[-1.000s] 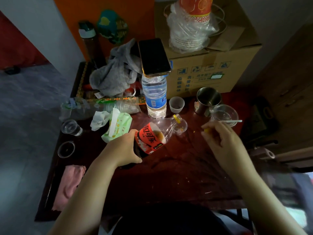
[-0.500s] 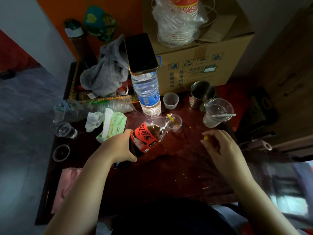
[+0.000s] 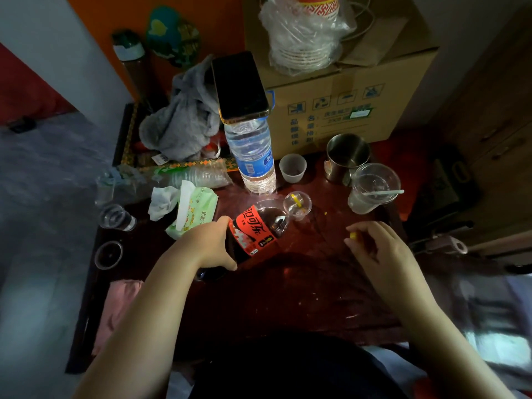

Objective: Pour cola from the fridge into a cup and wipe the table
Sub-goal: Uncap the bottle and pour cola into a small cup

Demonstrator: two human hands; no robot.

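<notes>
The left hand (image 3: 207, 246) is gripping the cola bottle (image 3: 259, 228), tipping it into the cup (image 3: 300, 210) just beyond its fingers; the right hand (image 3: 380, 251) is pinching the cap (image 3: 353, 235). Wiping is apparently remaining.

Colours as I read them off the head cam:

I get the cola bottle (image 3: 259, 228) w/ red label, dark lettering + black zigzag edge, dark brown liquid, yellow neck ring. The cap (image 3: 352, 235) is yellow and the table (image 3: 302, 283) deep red-brown. The water bottle (image 3: 253, 156) is clear w/ blue label; the phone (image 3: 241, 84) black w/ gold edge. The box (image 3: 345, 90) is tan w/ blue-green print. Back cloth (image 3: 184, 125) grey, front cloth (image 3: 121, 300) pink. The wipes pack (image 3: 195, 211) is pale green + white, the mug (image 3: 347, 156) silver. The tray border (image 3: 184, 165) has an orange/green diamond pattern. The wall (image 3: 218, 21) is orange. The paper cups (image 3: 316, 7) are red w/ white motif.
</notes>
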